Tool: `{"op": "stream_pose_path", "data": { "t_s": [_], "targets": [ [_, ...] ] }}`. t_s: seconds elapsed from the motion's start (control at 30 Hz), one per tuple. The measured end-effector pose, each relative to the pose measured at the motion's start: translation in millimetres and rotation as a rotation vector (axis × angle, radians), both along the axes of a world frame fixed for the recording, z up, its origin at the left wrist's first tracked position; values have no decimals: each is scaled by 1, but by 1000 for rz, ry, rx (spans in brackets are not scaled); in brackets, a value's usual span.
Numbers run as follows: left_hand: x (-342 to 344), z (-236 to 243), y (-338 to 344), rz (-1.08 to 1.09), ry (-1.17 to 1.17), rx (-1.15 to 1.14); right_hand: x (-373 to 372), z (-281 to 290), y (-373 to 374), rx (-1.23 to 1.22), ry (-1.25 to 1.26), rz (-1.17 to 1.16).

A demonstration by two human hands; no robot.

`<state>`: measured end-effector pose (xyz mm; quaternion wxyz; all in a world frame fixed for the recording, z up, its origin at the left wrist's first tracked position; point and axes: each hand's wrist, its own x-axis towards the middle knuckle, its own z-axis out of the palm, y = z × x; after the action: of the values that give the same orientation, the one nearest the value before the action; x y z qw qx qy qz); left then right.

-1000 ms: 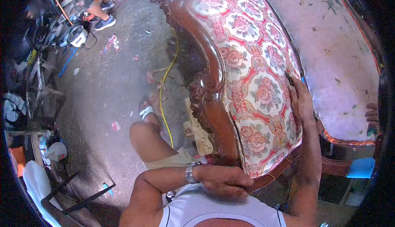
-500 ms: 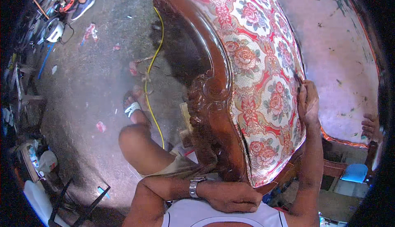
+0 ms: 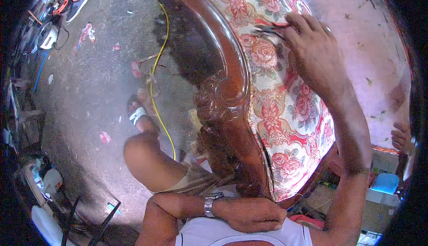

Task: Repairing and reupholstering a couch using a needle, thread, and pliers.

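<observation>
While half a second ago the right hand point(image 3: 312, 49) lay flat at the cushion point(image 3: 285, 107) edge, it now sits higher on the fabric, fingers point(image 3: 292, 27) pinched on a small dark tool point(image 3: 267, 28). The left hand point(image 3: 249, 214) still grips the frame point(image 3: 232, 125) bottom, so work on the upholstery seems begun.

Right hand point(image 3: 312, 45) raised, arm extended, fingers pinched. Left hand point(image 3: 252, 212) low near chest, curled, forearm bent across.

A large chair back with a dark, glossy carved wooden frame point(image 3: 232, 81) stands tilted in the middle of the scene. Its padded panel of cream fabric with red flowers point(image 3: 285, 107) faces right, stretched smooth, reaching from far to near.
</observation>
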<state>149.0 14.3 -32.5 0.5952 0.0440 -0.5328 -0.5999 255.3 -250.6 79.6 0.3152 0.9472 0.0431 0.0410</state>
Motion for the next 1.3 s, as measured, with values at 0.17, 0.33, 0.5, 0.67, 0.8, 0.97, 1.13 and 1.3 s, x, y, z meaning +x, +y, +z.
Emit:
{"op": "stream_pose_path", "data": {
  "t_s": [0.17, 0.33, 0.5, 0.67, 0.8, 0.97, 1.13, 1.3],
  "targets": [
    [-1, -3, 2, 58, 20, -42, 43, -5, 20, -58, 203, -179],
    [-3, -5, 5, 75, 69, -14, 56, -10, 28, -52, 225, -166],
    [1, -5, 4, 46, 81, -22, 57, -5, 47, -130, 247, -125],
    [-1, -9, 5, 66, 114, -16, 73, -6, 57, 12, 282, -319],
    [-2, -10, 1, 4, 99, -12, 78, -2, 70, -292, 344, -217],
    [3, -9, 1, -27, 97, 3, 98, 3, 81, -303, 561, -308],
    [7, -11, 0, -49, 143, -8, 105, 3, 73, -76, 568, -455],
    [1, -14, 0, -6, 180, 14, 109, -1, 68, -199, 654, -435]
  ]
}}
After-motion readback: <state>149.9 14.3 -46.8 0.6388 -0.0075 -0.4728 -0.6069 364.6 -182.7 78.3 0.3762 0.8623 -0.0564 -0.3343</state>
